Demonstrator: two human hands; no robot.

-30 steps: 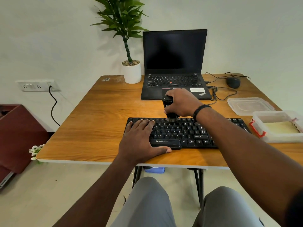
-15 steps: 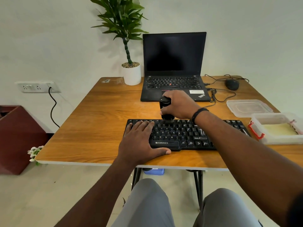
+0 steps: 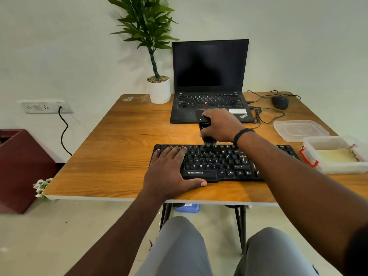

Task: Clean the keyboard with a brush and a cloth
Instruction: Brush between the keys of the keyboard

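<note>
A black keyboard (image 3: 221,163) lies near the front edge of the wooden table (image 3: 119,152). My left hand (image 3: 171,172) rests flat on its left end, fingers spread, thumb along the front edge. My right hand (image 3: 221,126) is closed around a black brush (image 3: 205,129) held upright, its bristles touching the keyboard's top row near the middle. A pale yellow cloth (image 3: 336,155) lies inside an open clear box (image 3: 334,168) at the right edge of the table.
An open black laptop (image 3: 209,76) stands behind the keyboard, a potted plant (image 3: 158,88) to its left. A black mouse (image 3: 280,102) with cables lies back right. The box lid (image 3: 298,129) sits beside the box. A dark red bin (image 3: 18,168) stands on the floor left.
My right hand has shifted the brush slightly along the keyboard's top row, lifting and setting it down again. My left hand has stayed put. My head has tilted a little.
</note>
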